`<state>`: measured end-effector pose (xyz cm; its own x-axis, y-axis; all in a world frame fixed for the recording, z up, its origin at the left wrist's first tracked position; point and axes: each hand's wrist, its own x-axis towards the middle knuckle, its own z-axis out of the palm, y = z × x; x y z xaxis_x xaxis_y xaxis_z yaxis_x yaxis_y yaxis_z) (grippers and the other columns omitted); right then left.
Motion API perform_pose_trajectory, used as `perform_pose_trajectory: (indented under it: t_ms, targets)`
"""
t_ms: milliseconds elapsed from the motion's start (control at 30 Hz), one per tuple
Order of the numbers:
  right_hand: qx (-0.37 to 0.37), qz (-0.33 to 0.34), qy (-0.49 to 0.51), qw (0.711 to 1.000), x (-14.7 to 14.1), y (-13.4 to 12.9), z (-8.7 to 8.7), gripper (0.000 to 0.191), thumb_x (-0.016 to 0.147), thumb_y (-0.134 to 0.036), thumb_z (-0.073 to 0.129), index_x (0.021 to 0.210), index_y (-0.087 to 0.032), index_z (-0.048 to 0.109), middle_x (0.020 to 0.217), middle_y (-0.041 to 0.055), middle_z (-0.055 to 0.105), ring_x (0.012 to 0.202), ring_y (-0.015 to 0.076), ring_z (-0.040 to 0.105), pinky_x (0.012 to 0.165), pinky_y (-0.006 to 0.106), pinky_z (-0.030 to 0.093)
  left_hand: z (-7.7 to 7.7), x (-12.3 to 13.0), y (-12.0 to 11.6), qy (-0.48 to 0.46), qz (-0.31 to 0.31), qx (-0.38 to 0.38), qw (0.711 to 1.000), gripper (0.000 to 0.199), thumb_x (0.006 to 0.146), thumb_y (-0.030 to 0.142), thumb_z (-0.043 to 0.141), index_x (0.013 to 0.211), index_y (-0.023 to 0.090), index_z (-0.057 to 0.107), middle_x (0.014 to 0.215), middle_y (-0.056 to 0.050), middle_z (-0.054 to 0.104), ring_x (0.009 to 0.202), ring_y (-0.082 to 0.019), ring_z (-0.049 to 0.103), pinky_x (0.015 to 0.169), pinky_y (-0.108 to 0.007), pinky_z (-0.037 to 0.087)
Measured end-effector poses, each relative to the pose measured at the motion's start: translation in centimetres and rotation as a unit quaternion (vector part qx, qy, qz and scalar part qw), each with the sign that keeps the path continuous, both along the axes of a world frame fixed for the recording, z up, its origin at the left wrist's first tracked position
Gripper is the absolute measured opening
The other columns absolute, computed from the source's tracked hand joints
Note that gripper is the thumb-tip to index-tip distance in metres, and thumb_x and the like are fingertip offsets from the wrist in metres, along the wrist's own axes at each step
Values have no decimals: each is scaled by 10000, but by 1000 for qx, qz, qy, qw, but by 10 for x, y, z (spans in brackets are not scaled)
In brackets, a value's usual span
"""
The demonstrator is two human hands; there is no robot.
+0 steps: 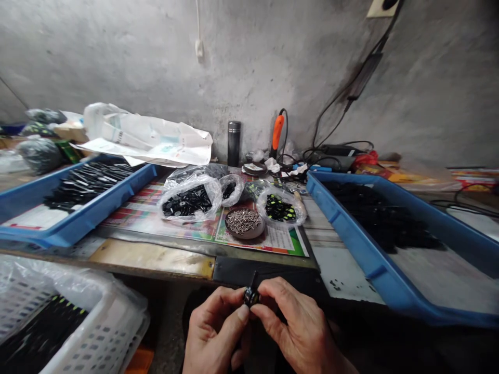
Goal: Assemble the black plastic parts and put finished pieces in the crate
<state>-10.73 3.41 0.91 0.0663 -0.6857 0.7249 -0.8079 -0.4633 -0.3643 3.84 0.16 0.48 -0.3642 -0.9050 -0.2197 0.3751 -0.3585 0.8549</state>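
Just in front of the table edge, my left hand pinches a small dark part between thumb and fingers. My right hand grips the same part from the other side, its thumb and forefinger closed on it. A thin black stem rises from the part's top; its exact kind is too small to tell. Beyond the hands, a round dish of small metal screws sits on a colourful printed sheet. Bags of black round pieces and black-and-yellow pieces stand beside it.
Blue trays of black parts stand left and right. A white basket with black parts is at lower left. At the back are a dark flask, an orange-handled tool with a cord, and plastic wrapping.
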Motion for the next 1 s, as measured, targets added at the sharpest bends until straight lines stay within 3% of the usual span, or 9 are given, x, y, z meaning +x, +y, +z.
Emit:
perform_pose_trajectory:
  t_ms: [233,500,667,767,867,1000]
  targets:
    - [-34,-39,-27,998,6,-3,-12,230,1124,-365,415,1043,-180,525,782,-7,581,627,136,607,595,235,470,2,2,-1,16,-9,19,1000,434,584,490,901,764,150,700,474,62,517,339,-10,365,344,-115,265]
    - [-24,-19,-43,999,14,-1,-3,224,1125,-378,411,1074,-197,534,870,-8,635,726,123,662,670,193,514,-2,6,-5,21,-30,10,999,425,621,493,881,791,152,694,450,74,475,343,-22,367,347,-124,267]
    - [2,-19,-48,999,11,-5,-3,268,1120,-386,415,965,-198,527,766,-26,592,609,122,615,574,226,464,3,4,-2,8,8,14,1000,430,598,488,894,766,139,708,451,69,479,346,-15,359,352,-119,254]
    - [13,-6,-62,998,8,-7,-4,306,1121,-391,416,912,-201,534,724,-32,572,577,120,593,554,224,443,5,3,-3,16,12,25,999,430,568,479,910,761,147,715,520,37,572,352,-12,375,350,-118,261]
    - [28,-8,-111,993,9,-6,-4,281,1106,-477,429,1119,-215,529,762,-34,601,614,122,628,563,182,484,4,4,-5,22,10,33,999,410,566,459,915,756,155,717,607,-7,663,355,-6,387,347,-111,256]
    - [91,8,-115,989,12,-10,-1,467,1074,-575,435,1376,-221,397,851,-19,621,669,129,647,627,167,530,0,6,-6,28,8,40,999,412,573,456,915,750,143,714,510,34,579,330,3,353,344,-113,250]
